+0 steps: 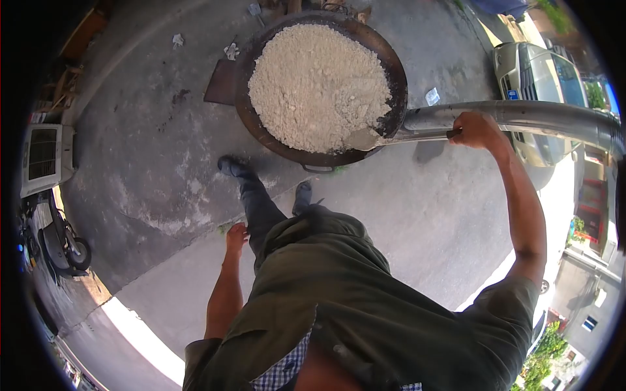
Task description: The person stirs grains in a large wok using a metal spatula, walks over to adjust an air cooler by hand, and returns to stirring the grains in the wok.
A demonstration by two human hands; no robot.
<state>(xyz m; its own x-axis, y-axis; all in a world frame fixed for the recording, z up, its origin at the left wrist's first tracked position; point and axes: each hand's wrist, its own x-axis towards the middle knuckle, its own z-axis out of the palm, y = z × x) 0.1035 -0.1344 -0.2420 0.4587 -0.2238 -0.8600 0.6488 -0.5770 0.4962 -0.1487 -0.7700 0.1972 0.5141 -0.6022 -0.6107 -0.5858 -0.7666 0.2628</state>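
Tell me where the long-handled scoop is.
In the head view, the scoop sits right of centre, its blade in the pale crumbs at lower right in the pan, its handle in the right hand.

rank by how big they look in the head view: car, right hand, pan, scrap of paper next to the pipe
1. pan
2. car, partly hidden behind the pipe
3. right hand
4. scrap of paper
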